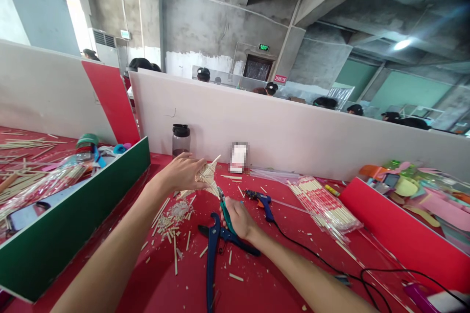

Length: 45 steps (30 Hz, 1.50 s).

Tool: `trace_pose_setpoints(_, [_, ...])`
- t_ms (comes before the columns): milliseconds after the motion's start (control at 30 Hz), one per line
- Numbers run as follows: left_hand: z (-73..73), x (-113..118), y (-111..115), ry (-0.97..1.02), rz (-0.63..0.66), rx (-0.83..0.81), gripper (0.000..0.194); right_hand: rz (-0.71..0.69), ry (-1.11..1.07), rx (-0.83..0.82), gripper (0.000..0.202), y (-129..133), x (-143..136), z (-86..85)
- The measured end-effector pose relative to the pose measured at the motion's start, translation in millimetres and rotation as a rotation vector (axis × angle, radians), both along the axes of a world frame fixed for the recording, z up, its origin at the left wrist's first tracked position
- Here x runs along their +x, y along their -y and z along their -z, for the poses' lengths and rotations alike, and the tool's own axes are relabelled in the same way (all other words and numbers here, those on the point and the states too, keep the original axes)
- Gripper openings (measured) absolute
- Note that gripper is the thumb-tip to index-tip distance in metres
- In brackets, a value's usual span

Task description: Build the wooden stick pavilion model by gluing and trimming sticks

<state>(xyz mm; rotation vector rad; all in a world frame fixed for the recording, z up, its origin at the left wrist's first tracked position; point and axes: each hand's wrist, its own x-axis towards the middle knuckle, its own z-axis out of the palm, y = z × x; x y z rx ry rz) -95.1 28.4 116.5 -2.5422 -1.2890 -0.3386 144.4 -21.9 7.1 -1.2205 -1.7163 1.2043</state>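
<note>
My left hand (185,172) grips a small structure of pale wooden sticks (208,174) above the red table, with one stick end jutting up at the right. In my right hand (237,215) is a pair of green-handled pliers (226,214), its tip close to the lower right side of the structure. Whether the tip touches the sticks is too small to tell. Below my hands lies a large dark blue cutter (212,259), its handles spread. A blue glue gun (265,204) rests to the right of my right hand.
Stick offcuts (175,254) litter the red table (176,293). Bagged sticks (326,203) lie at the right, a black cable (308,252) runs across. A bottle (181,141) and a blurred upright card (239,157) stand before the white partition (293,132). Green (81,225) and red dividers (404,230) flank.
</note>
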Motion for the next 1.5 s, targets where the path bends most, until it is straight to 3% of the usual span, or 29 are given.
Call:
trace_pose_setpoints(167, [1.8,-4.7,-2.2,0.005,-0.013,-0.070,0.066,-0.034,0.013,-0.075,0.070,-1.9,0.2,-5.8])
trace_pose_setpoints(467, [-5.2,-0.9,1.2,-0.017,-0.001,-0.048,0.077,-0.038,0.034,-0.049,0.067,3.1,3.4,-10.7])
trace_pose_setpoints(800, [-8.5,3.3,3.5,0.005,0.046,0.007,0.079,0.031,0.035,0.078,0.074,4.0,4.3,4.9])
trace_pose_setpoints(1133, [-9.8,7.1,4.8,0.008,0.037,0.060,0.073,0.013,0.012,0.064,0.073,-2.7,6.1,3.5])
trace_pose_setpoints(1367, [-13.5,9.0,7.9,0.000,0.043,0.029,0.078,0.061,-0.014,0.093,0.070,-0.3,4.6,20.9])
trace_pose_setpoints(1500, [-16.8,9.8,8.7,-0.012,0.047,-0.005,0.080,0.004,-0.091,-0.036,0.070,-3.6,6.3,14.8])
